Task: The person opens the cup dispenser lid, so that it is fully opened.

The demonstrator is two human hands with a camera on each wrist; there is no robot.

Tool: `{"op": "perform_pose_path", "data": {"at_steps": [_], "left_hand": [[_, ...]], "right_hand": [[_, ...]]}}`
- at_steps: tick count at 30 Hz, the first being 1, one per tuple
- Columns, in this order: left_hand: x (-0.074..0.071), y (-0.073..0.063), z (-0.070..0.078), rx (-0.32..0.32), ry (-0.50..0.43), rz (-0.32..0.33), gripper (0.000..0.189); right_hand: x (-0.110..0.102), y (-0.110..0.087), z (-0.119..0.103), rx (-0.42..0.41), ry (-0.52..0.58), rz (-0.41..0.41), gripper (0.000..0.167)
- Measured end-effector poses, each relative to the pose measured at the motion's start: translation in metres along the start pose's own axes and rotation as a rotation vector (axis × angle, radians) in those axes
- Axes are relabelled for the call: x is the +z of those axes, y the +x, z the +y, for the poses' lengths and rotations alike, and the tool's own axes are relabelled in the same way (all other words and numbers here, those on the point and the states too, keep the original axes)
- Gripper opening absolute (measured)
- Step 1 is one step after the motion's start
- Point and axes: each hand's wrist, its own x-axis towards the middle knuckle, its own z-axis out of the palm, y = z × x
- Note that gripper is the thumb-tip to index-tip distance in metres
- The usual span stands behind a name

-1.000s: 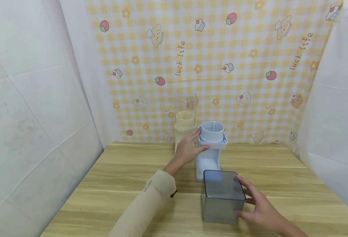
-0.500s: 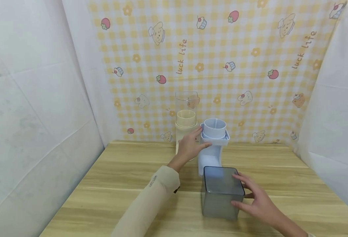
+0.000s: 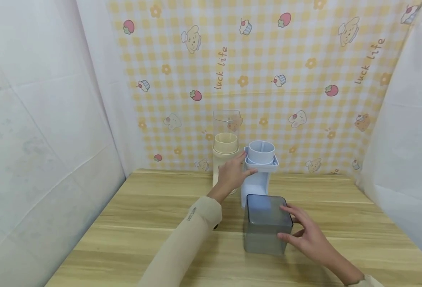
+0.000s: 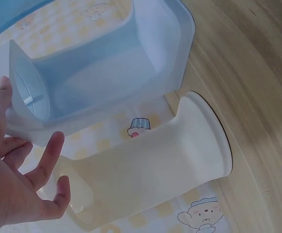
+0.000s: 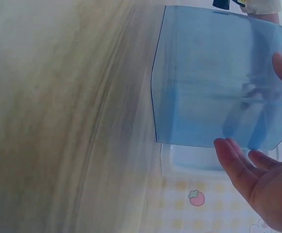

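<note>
A light-blue plastic stand (image 3: 255, 179) with a round collar on top and a wide foot stands upright. My left hand (image 3: 230, 173) holds its square upper ledge from the left, the thumb (image 4: 5, 90) against the ledge. In front of the stand, my right hand (image 3: 309, 235) grips a smoky see-through box (image 3: 266, 225) by its right side, thumb on the near face and fingers on the far side. The box is held close over the table, a flat face up, and overlaps the stand's foot in the head view.
Left of the blue stand, a cream stand (image 4: 136, 170) with a clear cylinder (image 3: 226, 119) on top stands close behind my left hand. The wooden table (image 3: 142, 231) meets a yellow checked cloth (image 3: 297, 99) at the back. White sheets (image 3: 53, 139) hang on both sides.
My right hand has carried the smoky box slightly away from me, toward the blue stand. My left hand stays at the stand's top, and the view has shifted a little.
</note>
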Motion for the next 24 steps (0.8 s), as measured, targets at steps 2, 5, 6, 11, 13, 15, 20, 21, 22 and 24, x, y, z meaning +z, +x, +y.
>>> {"op": "perform_pose_path", "data": {"at_steps": [2,5,6,11,13,15,20,21,22,24], "left_hand": [[0.001,0.002,0.001,0.008,0.02,0.005,0.077],[0.004,0.005,0.001,0.011,0.04,0.016,0.077],[0.005,0.006,0.001,0.01,0.049,0.022,0.077],[0.01,0.01,0.002,-0.002,0.1,0.049,0.076],[0.012,0.012,0.002,-0.002,0.114,0.054,0.076],[0.012,0.014,0.003,0.0,0.119,0.056,0.076],[0.014,0.018,0.003,-0.004,0.143,0.049,0.077],[0.014,0.019,0.003,-0.009,0.146,0.045,0.078],[0.014,0.02,0.002,-0.012,0.147,0.042,0.078],[0.015,0.023,0.002,-0.015,0.149,0.037,0.078]], "right_hand": [[0.001,0.002,0.003,0.0,0.011,0.009,0.067],[0.002,0.006,0.006,-0.001,0.014,0.023,0.067],[0.002,0.007,0.007,-0.005,0.012,0.027,0.067],[0.003,0.014,0.011,-0.034,0.017,0.034,0.066],[0.002,0.016,0.014,-0.033,0.031,0.034,0.065],[0.002,0.018,0.016,-0.03,0.038,0.034,0.065],[0.002,0.024,0.022,-0.031,0.009,0.042,0.064],[0.002,0.025,0.023,-0.035,-0.005,0.047,0.064],[0.003,0.027,0.024,-0.041,-0.024,0.05,0.065],[0.003,0.03,0.026,-0.052,-0.055,0.059,0.065]]}}
